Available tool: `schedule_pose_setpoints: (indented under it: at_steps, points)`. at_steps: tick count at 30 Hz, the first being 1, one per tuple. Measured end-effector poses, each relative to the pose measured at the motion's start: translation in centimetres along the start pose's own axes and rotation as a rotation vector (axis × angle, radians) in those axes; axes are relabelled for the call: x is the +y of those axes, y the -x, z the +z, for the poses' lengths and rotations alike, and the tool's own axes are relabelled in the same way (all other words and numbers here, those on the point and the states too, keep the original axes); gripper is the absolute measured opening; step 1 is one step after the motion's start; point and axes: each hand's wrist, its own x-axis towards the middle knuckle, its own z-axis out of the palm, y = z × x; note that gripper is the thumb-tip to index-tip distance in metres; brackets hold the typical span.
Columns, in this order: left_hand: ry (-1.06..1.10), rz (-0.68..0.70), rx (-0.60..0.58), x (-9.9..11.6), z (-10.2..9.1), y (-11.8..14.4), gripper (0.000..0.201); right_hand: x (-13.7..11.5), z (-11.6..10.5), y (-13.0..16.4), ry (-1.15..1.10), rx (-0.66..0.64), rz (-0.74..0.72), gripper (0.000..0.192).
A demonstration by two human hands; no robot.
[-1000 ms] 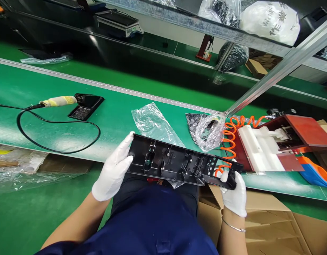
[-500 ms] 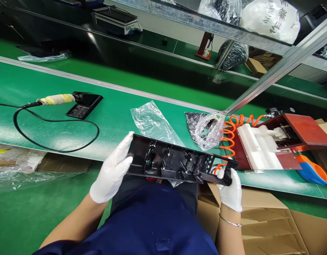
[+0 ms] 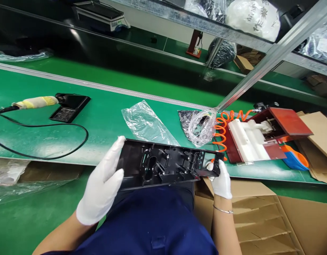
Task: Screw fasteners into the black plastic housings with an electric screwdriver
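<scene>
A long black plastic housing [image 3: 176,163] is held up in front of my body, its ribbed inner side facing me. It has an oval opening towards the left and a square window at the right end. My left hand [image 3: 102,184], in a white glove, grips the wide left end between thumb and fingers. The narrow right end sits in my right hand [image 3: 221,180], gloved too, with a fingertip showing through the window. Beyond the housing, a clear plastic bag [image 3: 148,122] lies flat on the green bench [image 3: 105,131].
A soldering iron [image 3: 37,102] rests in its black stand [image 3: 70,108] at left. To the right are a bag of small black parts [image 3: 197,125], a coiled orange hose [image 3: 220,132], a red-and-white fixture [image 3: 251,141] and a blue-orange scoop [image 3: 294,157]. An open cardboard box [image 3: 261,219] stands below.
The housing has tilted, its left end coming nearer to me and its inner side showing more. Both hands keep their hold. The view has shifted, so the bench things appear further left.
</scene>
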Motion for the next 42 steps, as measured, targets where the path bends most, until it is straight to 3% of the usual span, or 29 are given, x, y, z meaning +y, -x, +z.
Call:
schedule_pose_setpoints:
  at_steps: [5,13,24,28,42]
  points:
    - [0.084,-0.028,-0.022,1.1,0.8,0.6,0.050,-0.3,0.5,0.0,-0.001,0.053,0.070,0.058]
    - [0.096,-0.015,-0.040,1.2,1.1,0.8,0.053,-0.7,1.1,-0.1,-0.005,0.073,0.071,0.063]
    - [-0.081,0.298,-0.092,0.7,1.1,0.0,0.062,-0.5,1.2,-0.4,-0.007,0.098,0.063,0.061]
    - [-0.120,0.354,-0.083,0.6,1.1,-0.2,0.068,-0.2,1.1,-0.5,-0.019,0.099,0.049,0.060]
    - [-0.137,0.330,-0.062,-0.1,0.8,0.2,0.071,-0.1,1.1,-0.5,-0.048,0.124,0.056,0.059]
